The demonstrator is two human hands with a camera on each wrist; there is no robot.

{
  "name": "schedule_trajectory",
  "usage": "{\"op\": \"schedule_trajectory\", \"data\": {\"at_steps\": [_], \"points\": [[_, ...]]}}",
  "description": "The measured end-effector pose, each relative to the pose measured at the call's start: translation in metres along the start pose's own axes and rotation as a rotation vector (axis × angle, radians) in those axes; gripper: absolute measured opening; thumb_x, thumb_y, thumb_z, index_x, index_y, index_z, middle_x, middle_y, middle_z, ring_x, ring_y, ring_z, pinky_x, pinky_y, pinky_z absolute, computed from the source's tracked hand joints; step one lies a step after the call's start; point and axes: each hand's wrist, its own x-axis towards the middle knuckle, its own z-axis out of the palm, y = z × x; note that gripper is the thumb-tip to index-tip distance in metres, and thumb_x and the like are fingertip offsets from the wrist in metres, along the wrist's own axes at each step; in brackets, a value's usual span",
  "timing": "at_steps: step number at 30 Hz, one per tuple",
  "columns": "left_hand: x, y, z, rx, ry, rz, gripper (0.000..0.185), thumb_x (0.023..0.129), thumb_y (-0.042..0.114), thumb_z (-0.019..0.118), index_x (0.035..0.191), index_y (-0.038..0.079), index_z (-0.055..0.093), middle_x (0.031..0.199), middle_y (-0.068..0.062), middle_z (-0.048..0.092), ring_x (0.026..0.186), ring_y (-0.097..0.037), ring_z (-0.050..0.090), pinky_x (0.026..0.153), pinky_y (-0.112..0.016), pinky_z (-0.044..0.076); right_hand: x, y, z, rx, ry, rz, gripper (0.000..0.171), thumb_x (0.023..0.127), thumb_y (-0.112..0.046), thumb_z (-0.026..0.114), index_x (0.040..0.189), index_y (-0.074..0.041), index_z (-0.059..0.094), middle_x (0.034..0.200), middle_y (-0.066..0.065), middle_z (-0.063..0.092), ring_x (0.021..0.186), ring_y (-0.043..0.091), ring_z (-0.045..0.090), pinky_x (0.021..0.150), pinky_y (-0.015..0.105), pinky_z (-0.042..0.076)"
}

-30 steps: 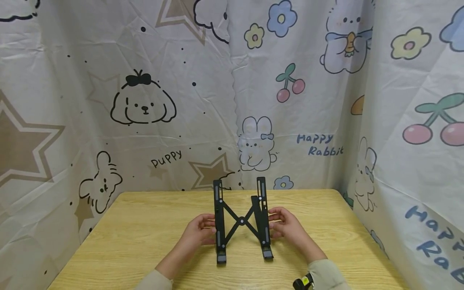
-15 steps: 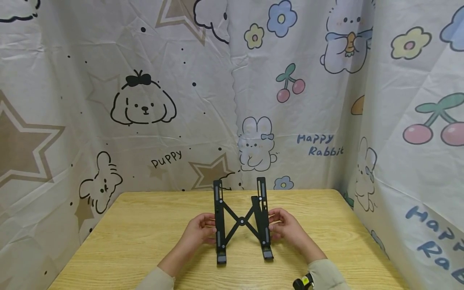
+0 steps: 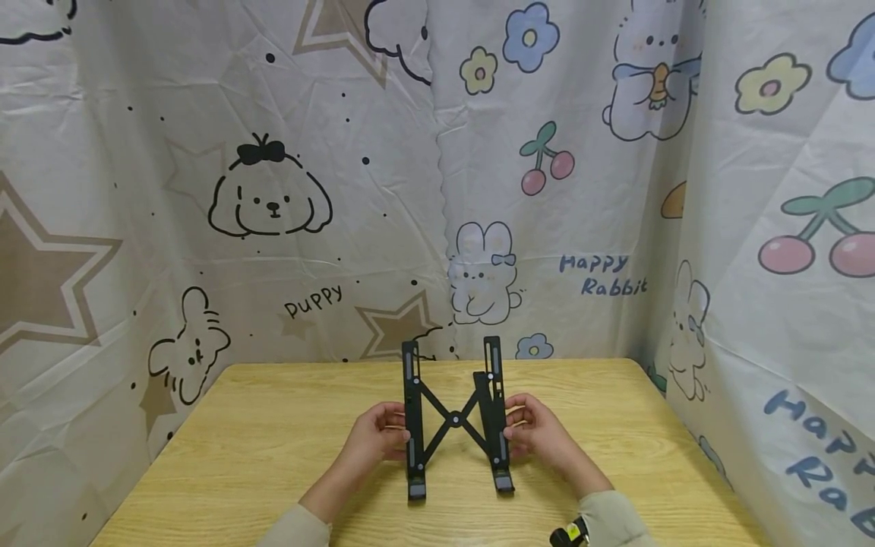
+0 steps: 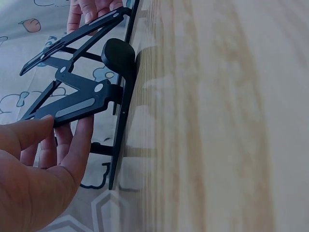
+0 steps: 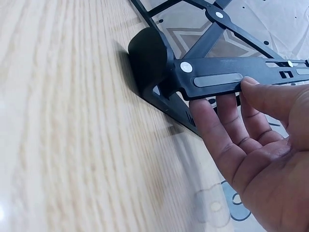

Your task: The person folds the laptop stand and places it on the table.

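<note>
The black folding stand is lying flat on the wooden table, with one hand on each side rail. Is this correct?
Not quite: the black folding stand is raised, not flat, on the wooden table, as the head view shows. The left hand and right hand do hold its side rails.

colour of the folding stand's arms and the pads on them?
The stand is black, with grey strip pads on its arms; clearest in the right wrist view.
</note>
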Motion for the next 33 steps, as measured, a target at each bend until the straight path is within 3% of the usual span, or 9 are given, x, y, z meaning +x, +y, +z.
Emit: {"op": "schedule_trajectory", "data": {"at_steps": [19, 33], "points": [[0.006, -0.005, 0.003, 0.072, -0.025, 0.029, 0.043, 0.098, -0.005, 0.06, 0.138, 0.006, 0.048, 0.113, -0.017, 0.058, 0.09, -0.022, 0.062, 0.074, -0.048, 0.06, -0.002, -0.002, 0.012, -0.021, 0.016, 0.012, 0.038, 0.099, 0.007, 0.057, 0.133, -0.007, 0.045, 0.102, 0.016, 0.063, 0.083, 0.025, 0.067, 0.071, 0.05, 0.062], [0.014, -0.007, 0.007, 0.086, -0.051, 0.025, 0.033, 0.1, -0.006, 0.057, 0.131, 0.002, 0.05, 0.11, -0.014, 0.057, 0.09, -0.02, 0.061, 0.072, -0.042, 0.061, 0.001, 0.001, 0.019, 0.026, -0.024, 0.013, 0.04, 0.101, 0.006, 0.055, 0.136, -0.009, 0.042, 0.104, 0.014, 0.059, 0.085, 0.025, 0.067, 0.069, 0.051, 0.062]]}}
